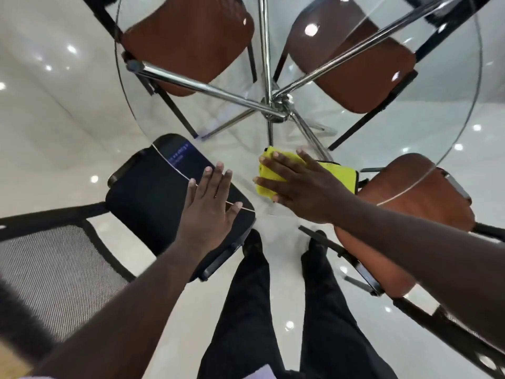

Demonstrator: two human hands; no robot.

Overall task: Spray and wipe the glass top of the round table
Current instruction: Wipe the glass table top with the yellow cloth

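The round glass table top [426,110] fills the upper and middle view, with its chrome legs [278,105] visible through it. A folded yellow cloth [338,173] lies on the glass near the front edge. My right hand [303,187] presses flat on the cloth, fingers spread and pointing left. My left hand [210,201] rests flat on the glass at the near rim, left of the cloth, fingers apart and holding nothing. No spray bottle is in view.
Brown-seated chairs stand around the table: two at the far side [188,42], [355,67] and one at the right [426,195]. A black mesh-backed chair [153,192] sits at the left under the rim. My legs [254,296] stand on the glossy white floor.
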